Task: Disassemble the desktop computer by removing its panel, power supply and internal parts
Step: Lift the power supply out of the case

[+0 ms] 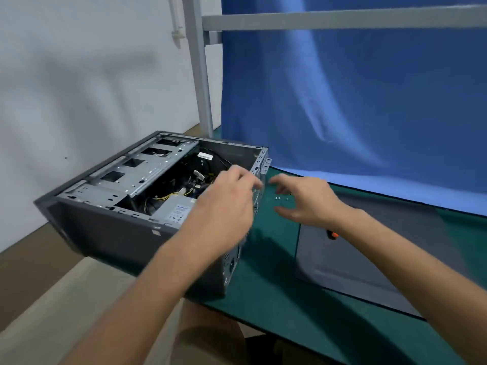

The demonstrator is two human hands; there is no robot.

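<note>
Case (105,233) lay open on the mat (263,285), PSU (176,209) in its near corner. Right hand (303,198) hovered empty, fingers spread; left hand (226,204) at rear edge, grip unclear. I'd unplug leads (163,198) before lifting PSU.

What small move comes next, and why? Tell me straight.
Probably bring the left hand down onto the power supply and ease it away from the rear wall of the case. The panel is already off on the mat, loose screws lie by the right hand, and both hands look empty.
</note>
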